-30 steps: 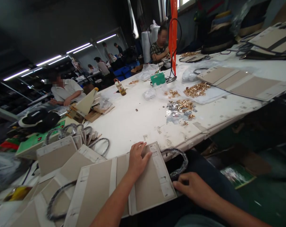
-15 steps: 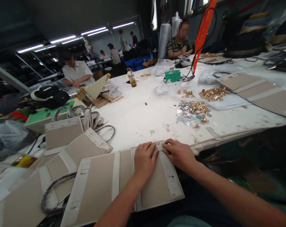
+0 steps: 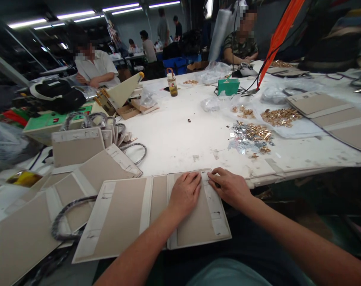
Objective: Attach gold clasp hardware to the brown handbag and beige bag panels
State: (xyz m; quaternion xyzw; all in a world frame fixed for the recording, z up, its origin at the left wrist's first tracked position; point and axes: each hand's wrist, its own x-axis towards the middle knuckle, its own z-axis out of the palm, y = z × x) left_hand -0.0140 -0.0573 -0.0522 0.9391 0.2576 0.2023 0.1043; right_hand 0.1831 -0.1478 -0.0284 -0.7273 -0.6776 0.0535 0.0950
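Observation:
A beige bag panel with white strips lies unfolded in front of me, partly over the table's front edge. My left hand rests on its right section with the fingers stretched out, close together. At the panel's upper right corner, my right hand has its thumb and fingers bent together in a pinch beside the white strip. Whatever those fingertips hold, if anything, is hidden. Just left of the panel, a dark wrapped handle curves over more bag panels.
Gold and silver metal fittings lie in piles on the white table. A green box, a bottle and an orange strip stand farther back. Panels with handles are stacked left. Co-workers sit across the table.
The view has shifted, so the table things appear farther right. My left hand's fingers lie flatter against the panel. My right hand stays at the panel's upper right corner.

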